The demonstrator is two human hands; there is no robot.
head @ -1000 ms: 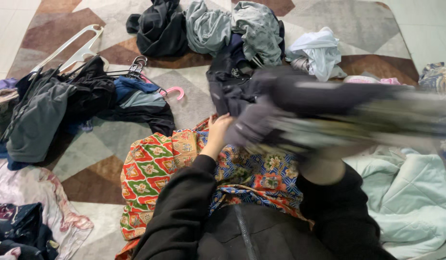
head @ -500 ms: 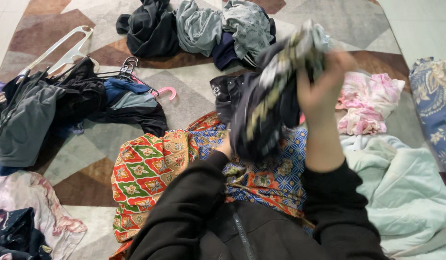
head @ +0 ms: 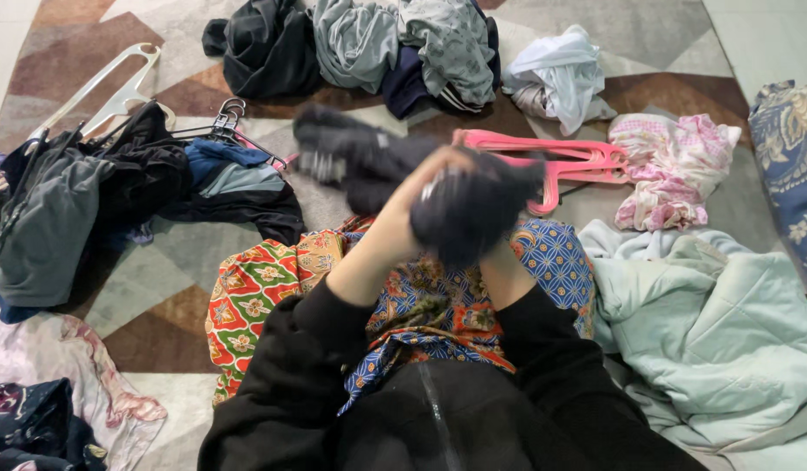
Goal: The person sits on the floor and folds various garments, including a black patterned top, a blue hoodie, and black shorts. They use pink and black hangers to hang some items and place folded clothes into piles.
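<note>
Step in hand: bundling a dark garment (head: 456,205). It is held raised above the lap, over the patterned batik cloth (head: 272,296), and is motion-blurred. The left hand (head: 412,205) is wrapped around the dark fabric, its grip clenched on it. The right hand is buried in the bundle; its grip cannot be told. By judgement, the next move calls for a firm two-handed hold and tucking in the loose trailing end at upper left. The garment appears soft, limp knit. Pink plastic hangers (head: 560,161) lie just behind on the rug (head: 159,279); a pale quilted piece (head: 717,323) is on the right.
</note>
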